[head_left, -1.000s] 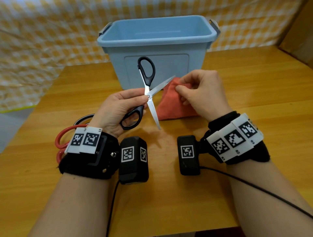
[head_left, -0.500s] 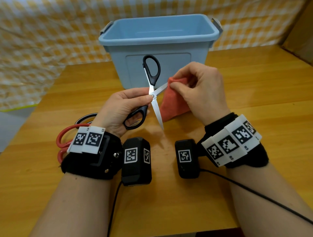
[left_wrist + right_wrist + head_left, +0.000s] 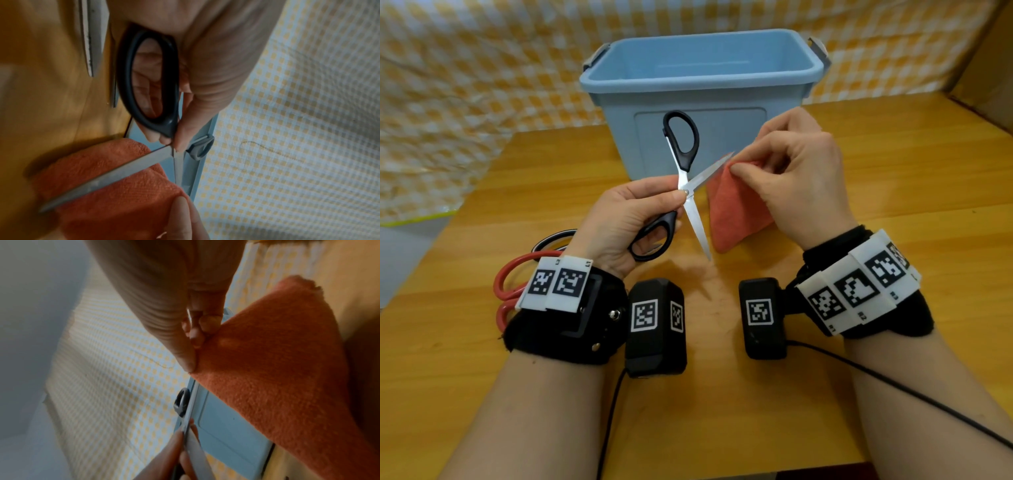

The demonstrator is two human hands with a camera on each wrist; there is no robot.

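Two black wrist bands (image 3: pixel 565 308) with white marker tags sit nearest me, and red handle loops (image 3: pixel 507 284) lie on the wooden table (image 3: pixel 893 178) just beside my left wrist. Past them, my left hand (image 3: pixel 626 222) grips black-handled scissors (image 3: pixel 686 186), fingers curled round the lower loop, thumb and forefinger pinching at the pivot. The blades stand wide apart. One points down toward the table; the other slants up and right, its tip just beside the top corner of an orange cloth (image 3: pixel 734 212). My right hand (image 3: pixel 801 181) pinches that corner between thumb and forefinger, and the cloth hangs down from it. Whether its lower end touches the wood I cannot tell. Behind both stands a blue plastic bin (image 3: pixel 698 80), with the scissors' free loop in front of its wall. Farthest back hangs a yellow checked sheet (image 3: pixel 465 102).
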